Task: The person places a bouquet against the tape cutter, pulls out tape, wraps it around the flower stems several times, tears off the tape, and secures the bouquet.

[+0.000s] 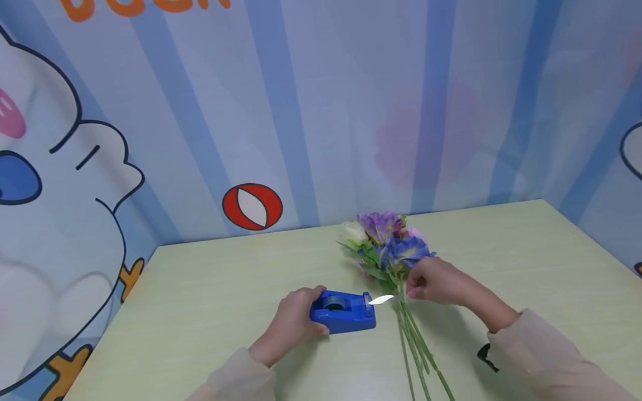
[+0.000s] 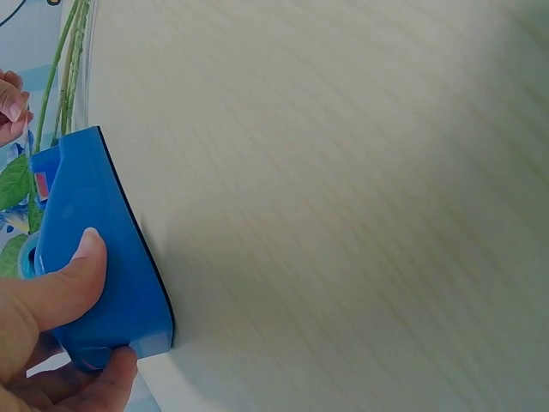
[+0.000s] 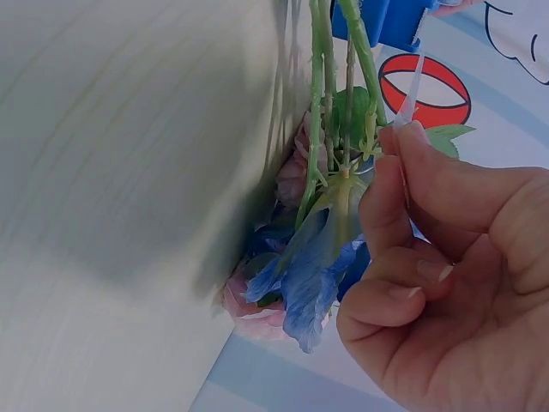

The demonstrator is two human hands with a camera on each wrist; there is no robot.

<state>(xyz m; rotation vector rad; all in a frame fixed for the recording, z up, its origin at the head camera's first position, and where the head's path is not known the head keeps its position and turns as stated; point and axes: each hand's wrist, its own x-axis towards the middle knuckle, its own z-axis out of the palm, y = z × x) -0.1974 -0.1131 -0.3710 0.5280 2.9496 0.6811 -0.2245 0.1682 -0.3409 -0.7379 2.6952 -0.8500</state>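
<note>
My left hand (image 1: pixel 293 316) grips the back end of a blue tape dispenser (image 1: pixel 346 318) on the table, thumb along its side in the left wrist view. A roll of clear tape (image 1: pixel 333 302) sits inside the dispenser. From its cutter a strip of tape (image 1: pixel 382 299) stretches right, shining white. My right hand (image 1: pixel 441 281) pinches the strip's free end between thumb and forefinger, as the right wrist view shows. Just beside that hand lies a bunch of flowers, with purple and blue blooms (image 1: pixel 401 248), leaves, and long green stems (image 1: pixel 418 345) running toward me beneath the tape.
The pale wooden table (image 1: pixel 225 289) carries all of this. A blue striped backdrop (image 1: pixel 346 111) with cartoon figures rises at its far edge. Near the right sleeve hangs a small black strap (image 1: pixel 486 357).
</note>
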